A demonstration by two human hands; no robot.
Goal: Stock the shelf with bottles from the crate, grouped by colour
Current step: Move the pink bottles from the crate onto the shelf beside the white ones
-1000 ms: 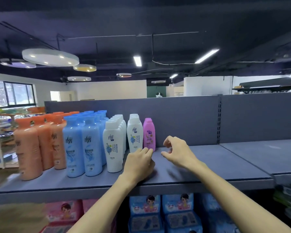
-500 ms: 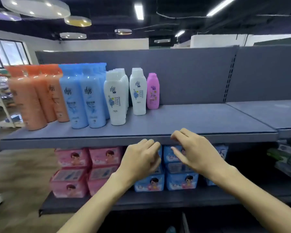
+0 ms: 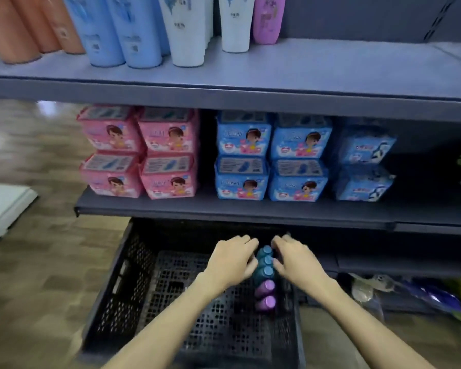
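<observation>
A black plastic crate (image 3: 112, 283) sits on the floor below the shelves. Along its right side stands a row of bottles: three with teal caps (image 3: 264, 262), then two with purple caps (image 3: 265, 302) nearer me. My left hand (image 3: 232, 261) and my right hand (image 3: 296, 261) flank the teal bottles, fingers curled and touching their sides, with no bottle lifted. On the top shelf (image 3: 317, 73) stand orange bottles (image 3: 16, 30), blue bottles (image 3: 117, 35), white bottles (image 3: 186, 30) and one pink bottle (image 3: 266, 20), grouped by colour from left to right.
The middle shelf (image 3: 224, 209) holds stacked pink packs (image 3: 141, 153) and blue packs (image 3: 272, 155). Right of the pink bottle the top shelf is bare. Loose bagged goods (image 3: 423, 296) lie at the lower right. A white platform (image 3: 3, 209) is at the left on the wooden floor.
Both hands dropped from the top shelf's front edge down into the crate, and my view tilted down from the shelf top to the floor.
</observation>
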